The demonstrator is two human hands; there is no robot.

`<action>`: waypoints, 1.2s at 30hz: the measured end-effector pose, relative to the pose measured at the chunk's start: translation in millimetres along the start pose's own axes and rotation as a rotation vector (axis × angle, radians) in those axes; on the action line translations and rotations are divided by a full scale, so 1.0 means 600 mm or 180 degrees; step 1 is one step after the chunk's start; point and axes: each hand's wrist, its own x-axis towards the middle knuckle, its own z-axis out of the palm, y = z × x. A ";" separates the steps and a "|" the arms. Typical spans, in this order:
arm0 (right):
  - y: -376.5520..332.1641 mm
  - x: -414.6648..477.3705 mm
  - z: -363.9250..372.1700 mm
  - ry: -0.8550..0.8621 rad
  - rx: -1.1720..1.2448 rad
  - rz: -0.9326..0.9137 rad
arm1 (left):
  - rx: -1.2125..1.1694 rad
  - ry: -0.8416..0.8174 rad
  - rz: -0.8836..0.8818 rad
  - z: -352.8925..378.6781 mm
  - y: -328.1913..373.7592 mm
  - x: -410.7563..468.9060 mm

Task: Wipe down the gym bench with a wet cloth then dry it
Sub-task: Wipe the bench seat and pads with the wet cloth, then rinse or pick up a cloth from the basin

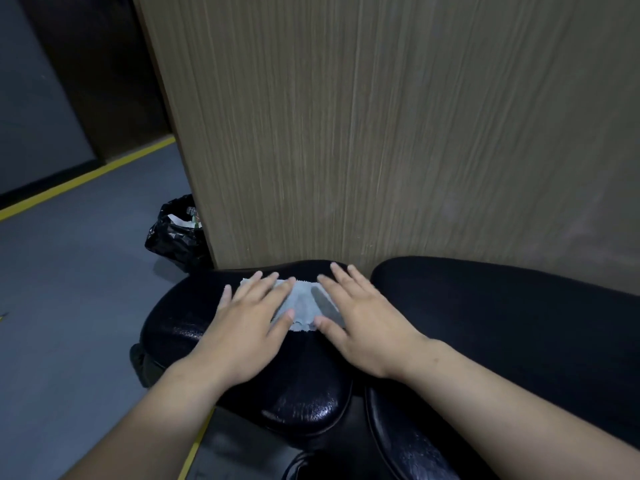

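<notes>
A pale grey cloth [304, 304] lies flat on the black padded seat of the gym bench [180, 320]. My left hand [249, 323] presses on the cloth's left part, palm down, fingers spread. My right hand [360, 320] lies flat on its right part, fingers spread too. Both hands cover much of the cloth; only the middle strip shows between them. A second, longer black bench pad [502, 323] stretches away to the right.
A wood-grain panel [381, 133] rises directly behind the bench. A bin lined with a black bag [176, 237] stands on the grey floor at the panel's left corner. Yellow floor lines [86, 181] run across the left.
</notes>
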 end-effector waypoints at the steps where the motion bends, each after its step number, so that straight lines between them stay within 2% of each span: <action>1: -0.001 -0.012 -0.011 0.0088 -0.0033 0.0038 | 0.0012 0.0052 -0.0012 -0.005 0.011 -0.005; 7: 0.009 -0.126 -0.089 0.0358 -0.0096 0.0199 | -0.0011 0.0293 0.0357 -0.017 0.102 -0.040; 20: 0.087 -0.455 -0.211 0.1051 0.0005 0.0761 | -0.0321 0.0156 0.0946 0.031 0.362 -0.124; 28: 0.132 -0.634 -0.230 0.1360 0.0053 0.1208 | -0.0373 -0.0022 0.1488 0.072 0.526 -0.163; 36: 0.188 -0.808 -0.206 0.1631 0.0010 0.1672 | -0.0161 -0.0248 0.2281 0.136 0.693 -0.207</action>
